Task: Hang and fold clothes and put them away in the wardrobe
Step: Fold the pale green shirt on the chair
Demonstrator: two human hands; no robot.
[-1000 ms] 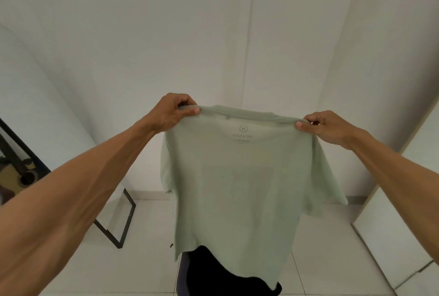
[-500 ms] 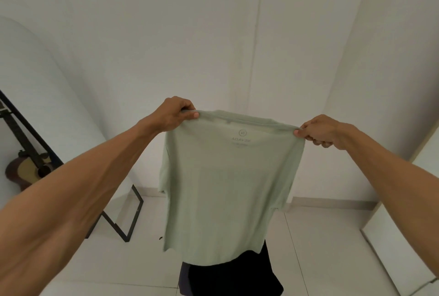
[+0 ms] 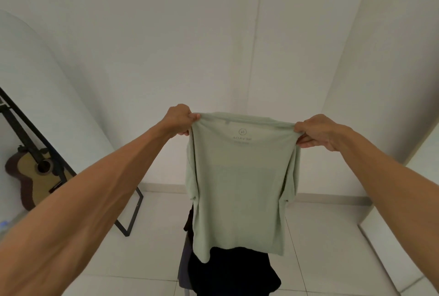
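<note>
A pale sage-green short-sleeved T-shirt (image 3: 240,189) of thin fabric hangs full length in the air in front of a plain white wall (image 3: 166,46). Its shoulder line is stretched nearly level, dipping a little toward the right. Just under the collar a small round logo and a line of lettering show through the cloth in mirror image. Both sleeves are turned in behind the body, so the shirt reads as a narrow upright panel. Its hem is uneven, lower at the left corner.

The left hand (image 3: 179,119) grasps the shirt's upper left corner, its fingers curled over the shoulder seam. The right hand (image 3: 318,132) clenches the upper right corner, where the fabric bunches into folds between thumb and fingers. The whole garment hangs below and between the two hands, with both arms stretched forward.

Under the hem lies a black garment (image 3: 232,272) on something grey whose form I cannot tell. The hem overlaps it in the picture; whether they touch is unclear.

On the left a brown acoustic guitar (image 3: 35,177) leans behind a slanted black metal frame (image 3: 133,212), which stands on the white tiled floor (image 3: 332,248).
</note>
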